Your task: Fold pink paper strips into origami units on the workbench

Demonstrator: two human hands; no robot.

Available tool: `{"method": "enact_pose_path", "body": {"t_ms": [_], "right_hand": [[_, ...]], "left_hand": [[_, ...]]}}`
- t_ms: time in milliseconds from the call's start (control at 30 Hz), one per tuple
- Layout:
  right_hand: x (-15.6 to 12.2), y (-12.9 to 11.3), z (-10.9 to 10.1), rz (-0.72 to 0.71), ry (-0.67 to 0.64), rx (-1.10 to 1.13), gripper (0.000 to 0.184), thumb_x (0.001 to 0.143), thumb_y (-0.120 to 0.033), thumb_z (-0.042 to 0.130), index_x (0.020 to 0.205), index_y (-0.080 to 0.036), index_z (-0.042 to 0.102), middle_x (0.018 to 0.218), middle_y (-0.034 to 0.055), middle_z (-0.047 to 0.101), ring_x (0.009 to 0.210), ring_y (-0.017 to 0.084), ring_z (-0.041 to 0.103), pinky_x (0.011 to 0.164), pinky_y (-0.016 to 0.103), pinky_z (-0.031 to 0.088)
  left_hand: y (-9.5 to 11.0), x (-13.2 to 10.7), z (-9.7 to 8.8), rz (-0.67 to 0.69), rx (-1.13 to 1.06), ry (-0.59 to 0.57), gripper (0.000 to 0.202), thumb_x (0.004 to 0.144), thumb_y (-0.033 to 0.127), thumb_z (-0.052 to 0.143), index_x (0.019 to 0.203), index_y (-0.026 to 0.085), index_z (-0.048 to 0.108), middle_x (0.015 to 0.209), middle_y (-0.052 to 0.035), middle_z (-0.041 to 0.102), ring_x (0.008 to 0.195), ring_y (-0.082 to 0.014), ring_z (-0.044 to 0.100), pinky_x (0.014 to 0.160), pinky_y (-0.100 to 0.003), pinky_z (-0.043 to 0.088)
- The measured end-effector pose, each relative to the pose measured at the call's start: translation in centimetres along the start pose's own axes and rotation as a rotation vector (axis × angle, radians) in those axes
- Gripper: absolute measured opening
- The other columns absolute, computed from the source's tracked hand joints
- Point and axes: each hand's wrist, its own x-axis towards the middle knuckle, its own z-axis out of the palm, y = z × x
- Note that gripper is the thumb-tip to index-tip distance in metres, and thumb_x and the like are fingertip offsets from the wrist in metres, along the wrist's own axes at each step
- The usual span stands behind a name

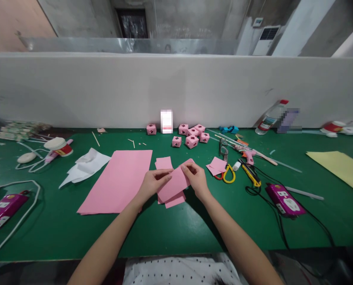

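Observation:
Between my two hands I hold a pink paper piece (175,185), tilted above the table. My left hand (155,183) pinches its left edge, and my right hand (196,180) pinches its upper right corner. Beneath it lie more pink paper pieces (176,201), partly covered. Another pink piece (164,162) shows just behind my left fingers. To the left rests a stack of large pink sheets (117,182). Small pink squares (217,165) lie right of my right hand, partly over scissors (229,174) with yellow and red handles.
Several pink folded paper cubes (192,141) stand at the back near a lit phone (166,121). Rightward are a yellow utility knife (251,175), a pink glue gun (249,155), a purple power strip (285,200) with black cable and a bottle (271,118). Crumpled white paper (86,166) lies left.

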Motion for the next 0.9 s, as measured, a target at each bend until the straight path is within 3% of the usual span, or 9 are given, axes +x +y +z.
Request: {"method": "enact_pose_path", "body": {"t_ms": [333, 700, 900], "right_hand": [[-0.08, -0.15, 0.02, -0.008, 0.081, 0.034, 0.025, 0.079, -0.042, 0.065, 0.082, -0.017, 0.067, 0.076, 0.0025, 0.065, 0.069, 0.016, 0.058, 0.065, 0.027, 0.045], [-0.03, -0.13, 0.06, -0.007, 0.045, 0.056, 0.025, 0.078, -0.044, 0.065, 0.08, -0.018, 0.066, 0.074, 0.0018, 0.064, 0.067, 0.016, 0.059, 0.062, 0.026, 0.044], [-0.11, -0.09, 0.09, -0.023, 0.018, 0.012, 0.026, 0.078, -0.045, 0.065, 0.082, -0.019, 0.067, 0.076, 0.0033, 0.068, 0.07, 0.018, 0.062, 0.064, 0.028, 0.047]], "left_hand": [[0.13, -0.22, 0.32, -0.016, -0.027, -0.033, 0.044, 0.076, 0.037, 0.071, 0.115, 0.016, 0.068, 0.122, -0.0109, 0.065, 0.112, -0.0274, 0.061, 0.099, -0.039, 0.046], [-0.4, 0.27, 0.17, -0.016, 0.011, -0.072, 0.041, 0.076, 0.04, 0.068, 0.109, 0.016, 0.071, 0.111, -0.0108, 0.071, 0.096, -0.0248, 0.067, 0.084, -0.034, 0.052], [0.04, 0.3, 0.07, -0.033, 0.026, -0.046, 0.036, 0.077, 0.043, 0.066, 0.099, 0.016, 0.075, 0.104, -0.0098, 0.073, 0.097, -0.0268, 0.066, 0.087, -0.037, 0.05]]}}
